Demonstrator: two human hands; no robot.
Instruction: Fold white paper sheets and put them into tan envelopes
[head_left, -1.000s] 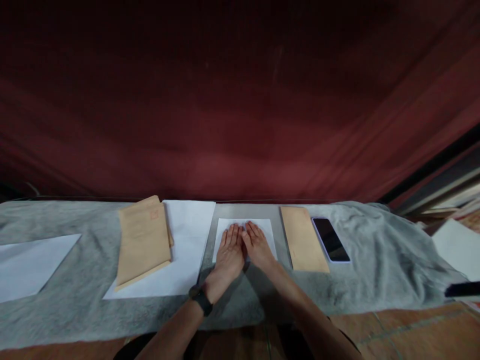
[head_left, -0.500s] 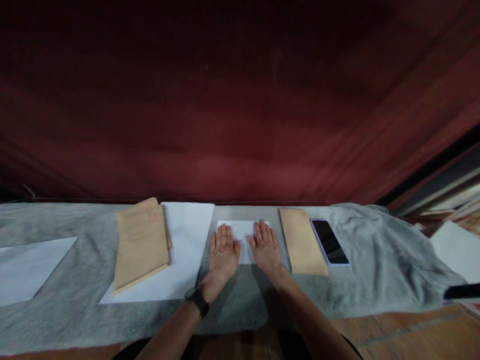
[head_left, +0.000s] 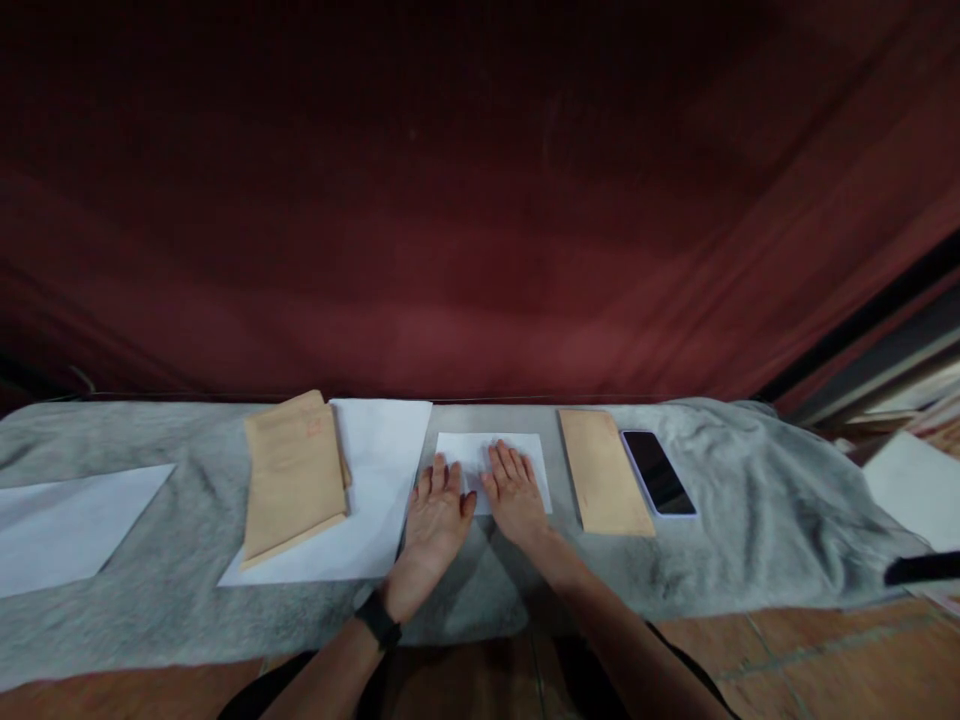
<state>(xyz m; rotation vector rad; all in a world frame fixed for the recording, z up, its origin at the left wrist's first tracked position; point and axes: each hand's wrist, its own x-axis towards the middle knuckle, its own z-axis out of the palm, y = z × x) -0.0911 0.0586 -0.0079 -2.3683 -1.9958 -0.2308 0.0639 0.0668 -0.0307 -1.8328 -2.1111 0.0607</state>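
Observation:
A small white rectangle of paper (head_left: 539, 470), apparently folded, lies flat in front of me on the grey cloth. My left hand (head_left: 435, 510) rests at its left edge, fingers stretched out and the palm partly off the paper. Across its middle lies my right hand (head_left: 514, 495), flat with fingers extended, covering part of the sheet. Neither hand grips anything. Right of the paper is a single brown envelope (head_left: 606, 475). On the left, several brown envelopes (head_left: 294, 480) are stacked on top of larger white sheets (head_left: 382, 480).
A phone (head_left: 660, 475) with a dark screen lies beyond the single envelope. Another white sheet (head_left: 75, 525) is at the far left. The grey cloth (head_left: 765, 520) covers the narrow surface, with a dark red wall (head_left: 480, 250) behind and a tiled floor (head_left: 840, 665) below.
My right hand has moved left over the paper, baring its right end. My left hand has drawn slightly toward me and left. The view has shifted a little.

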